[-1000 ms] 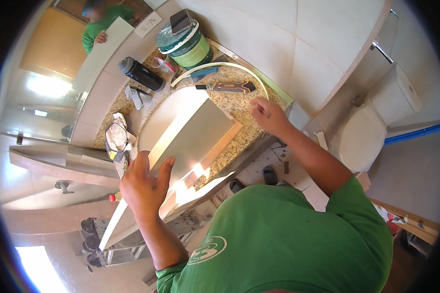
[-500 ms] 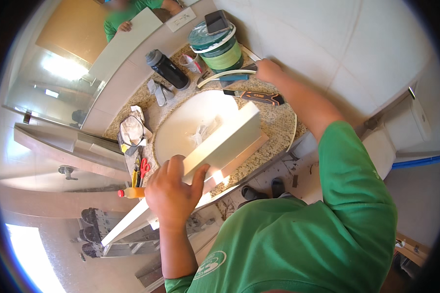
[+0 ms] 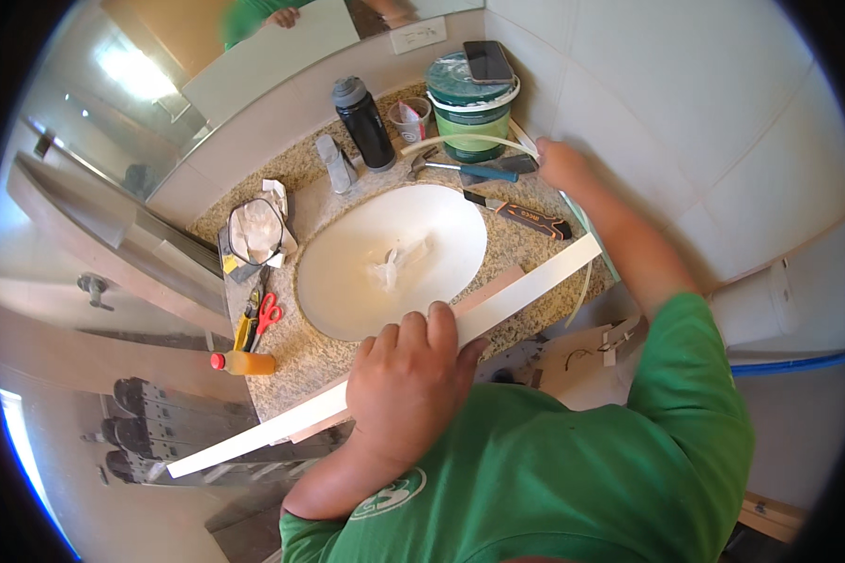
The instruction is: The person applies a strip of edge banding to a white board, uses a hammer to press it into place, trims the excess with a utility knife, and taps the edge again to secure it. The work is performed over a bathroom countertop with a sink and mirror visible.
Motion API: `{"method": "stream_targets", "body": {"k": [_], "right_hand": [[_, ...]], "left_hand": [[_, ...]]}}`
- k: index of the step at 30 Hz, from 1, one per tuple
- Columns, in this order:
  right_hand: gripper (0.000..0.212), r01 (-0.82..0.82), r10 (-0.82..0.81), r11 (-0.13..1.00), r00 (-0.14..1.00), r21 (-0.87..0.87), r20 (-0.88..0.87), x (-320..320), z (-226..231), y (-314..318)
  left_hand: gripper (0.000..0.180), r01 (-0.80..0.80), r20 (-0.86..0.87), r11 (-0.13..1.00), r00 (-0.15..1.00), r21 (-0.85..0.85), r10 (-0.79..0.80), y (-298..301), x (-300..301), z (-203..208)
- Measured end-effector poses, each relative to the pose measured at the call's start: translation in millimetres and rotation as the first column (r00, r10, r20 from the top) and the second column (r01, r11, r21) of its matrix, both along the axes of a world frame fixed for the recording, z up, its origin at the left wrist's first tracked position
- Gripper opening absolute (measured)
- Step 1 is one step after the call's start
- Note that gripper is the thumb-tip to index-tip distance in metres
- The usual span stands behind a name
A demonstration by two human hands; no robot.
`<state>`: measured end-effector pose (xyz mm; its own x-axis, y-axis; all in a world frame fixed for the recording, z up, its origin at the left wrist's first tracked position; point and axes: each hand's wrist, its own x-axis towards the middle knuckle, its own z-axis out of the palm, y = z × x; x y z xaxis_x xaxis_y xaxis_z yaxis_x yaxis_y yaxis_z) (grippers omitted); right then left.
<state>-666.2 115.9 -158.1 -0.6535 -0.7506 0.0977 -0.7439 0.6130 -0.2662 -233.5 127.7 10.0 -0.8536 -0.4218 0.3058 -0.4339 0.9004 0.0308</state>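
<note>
Left hand [image 3: 408, 380], fingers clamped over a long white board [image 3: 526, 286] lying diagonally across the frame's centre, along the table's [image 3: 535, 249] front edge. Right hand [image 3: 561, 164], upper right; finger state unclear. Green-lidded bucket [image 3: 468, 117], top centre, carrying a phone [image 3: 489, 61].

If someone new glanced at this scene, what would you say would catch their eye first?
Most striking is the long white board lying edge-up across the front of the granite counter, gripped in the middle by the left hand. Behind it sits the oval white sink. At the back right, the right hand reaches beside a green bucket with a phone on its lid.
</note>
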Motion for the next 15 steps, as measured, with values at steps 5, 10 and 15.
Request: {"method": "stream_targets", "body": {"k": [5,10,15], "right_hand": [[0.02,-0.097,0.205,0.905,0.953,-0.413,0.225,29,100,21],[0.03,-0.182,0.266,0.721,0.964,-0.668,0.025,66,228,43],[0.034,-0.255,0.303,0.566,0.949,-0.784,-0.09,84,319,40]], "left_hand": [[0.068,0.071,0.004,0.994,0.997,0.087,-0.071,-5,9,3],[0.077,0.114,0.003,0.99,0.993,0.085,-0.114,-7,12,5],[0.077,0.097,-0.038,0.986,0.995,0.137,-0.093,-11,9,7]]}}
